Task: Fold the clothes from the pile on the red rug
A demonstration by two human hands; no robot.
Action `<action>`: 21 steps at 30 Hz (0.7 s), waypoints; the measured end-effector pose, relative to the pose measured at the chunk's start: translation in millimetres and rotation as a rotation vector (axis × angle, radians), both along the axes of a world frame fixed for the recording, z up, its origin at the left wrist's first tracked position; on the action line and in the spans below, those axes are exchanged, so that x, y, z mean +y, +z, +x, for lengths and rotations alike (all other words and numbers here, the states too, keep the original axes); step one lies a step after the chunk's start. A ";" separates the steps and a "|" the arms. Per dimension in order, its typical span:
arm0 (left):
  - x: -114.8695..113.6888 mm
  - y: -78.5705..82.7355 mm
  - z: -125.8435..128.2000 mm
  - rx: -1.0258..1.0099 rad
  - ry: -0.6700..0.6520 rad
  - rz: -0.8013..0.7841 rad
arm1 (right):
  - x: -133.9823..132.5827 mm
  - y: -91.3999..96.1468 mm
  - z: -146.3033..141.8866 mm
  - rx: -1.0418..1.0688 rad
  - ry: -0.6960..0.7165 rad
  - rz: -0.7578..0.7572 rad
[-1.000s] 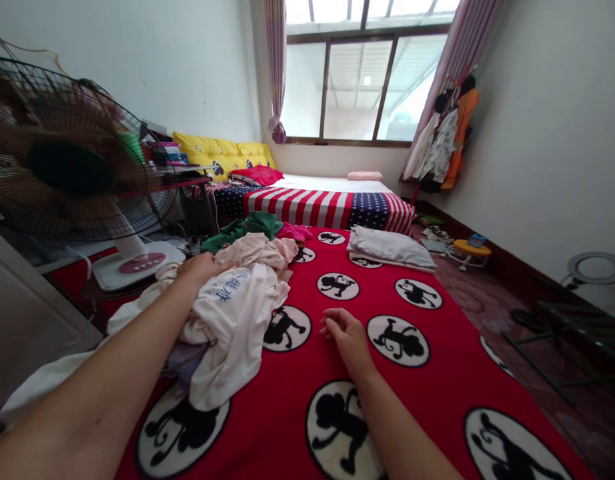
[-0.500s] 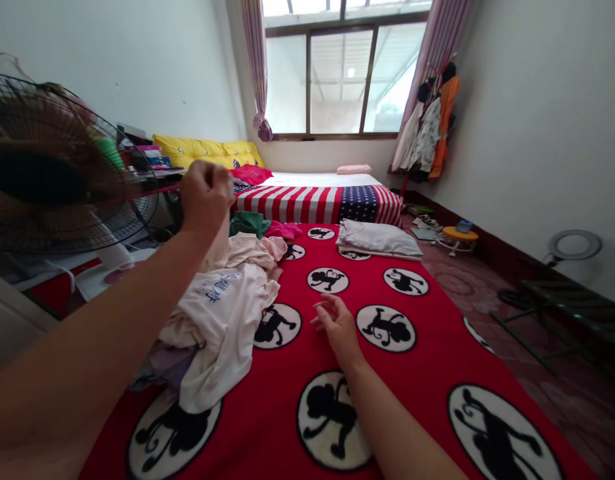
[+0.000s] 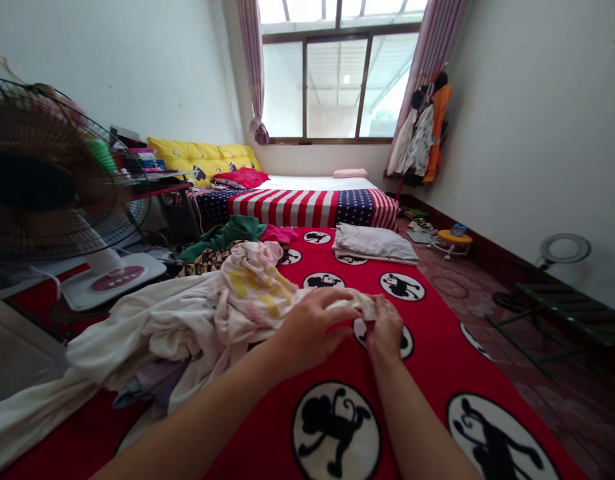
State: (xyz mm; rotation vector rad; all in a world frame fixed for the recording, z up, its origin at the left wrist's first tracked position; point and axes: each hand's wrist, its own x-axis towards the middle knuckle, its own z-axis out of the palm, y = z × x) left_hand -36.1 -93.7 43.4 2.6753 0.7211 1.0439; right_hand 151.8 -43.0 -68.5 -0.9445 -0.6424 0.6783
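Observation:
A cream garment with yellow and pink patches [image 3: 257, 287] stretches rightward from the clothes heap over the red blanket [image 3: 267, 427]. My right hand [image 3: 386, 333] grips its bunched right end, fingers closed. Just left of that, my left hand [image 3: 312, 327] is curled over the same garment, fingers bent around the cloth. White clothes [image 3: 152, 320] lie crumpled at the left, with one length trailing toward the lower left corner. Beneath them a bit of grey-purple cloth [image 3: 152, 387] shows. Behind the heap are a green cloth [image 3: 232, 233] and a pink cloth [image 3: 279, 234].
Folded pale clothes [image 3: 375, 243] lie at the blanket's far right. A standing fan [image 3: 42, 173] is close on the left. Past the blanket stands a bed with a striped cover [image 3: 287, 207]. A yellow stool [image 3: 452, 238] and a dark folding stool [image 3: 562, 300] are on the right-hand floor.
My left hand has come down from its raised spot at the left to beside my right hand. The patterned garment is now drawn out to the right, and the white clothes have shifted left.

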 end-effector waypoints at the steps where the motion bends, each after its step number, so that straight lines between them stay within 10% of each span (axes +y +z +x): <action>1: 4.2 3.3 -15.0 -0.017 0.113 0.075 | 2.1 0.5 12.6 0.056 -0.104 0.007; 8: 40.5 -25.9 -84.5 0.013 0.472 0.092 | 6.4 3.2 50.1 0.124 -0.495 -0.099; 21: 54.7 -78.5 -4.7 0.141 0.294 -0.033 | -6.9 10.1 15.4 -0.480 -0.227 -0.155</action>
